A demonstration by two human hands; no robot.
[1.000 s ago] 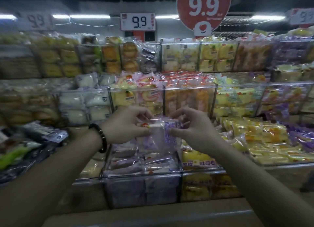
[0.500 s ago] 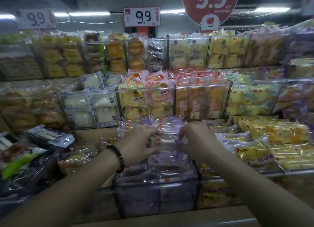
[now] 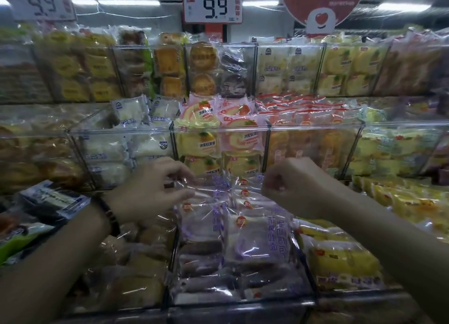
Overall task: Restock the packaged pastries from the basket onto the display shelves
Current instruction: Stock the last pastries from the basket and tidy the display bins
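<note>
left hand (image 3: 150,190) pinches left wrapper edge of pack (image 3: 218,187) | right hand (image 3: 291,187) curled, pinching right edge | pack between both hands, over far end of near centre clear bin (image 3: 243,302), on purple packs (image 3: 252,243)

The top edge crops the round red sign (image 3: 323,7).

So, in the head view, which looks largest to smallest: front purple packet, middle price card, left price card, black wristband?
1. front purple packet (nearest the camera).
2. middle price card and left price card look alike.
3. black wristband.
</note>
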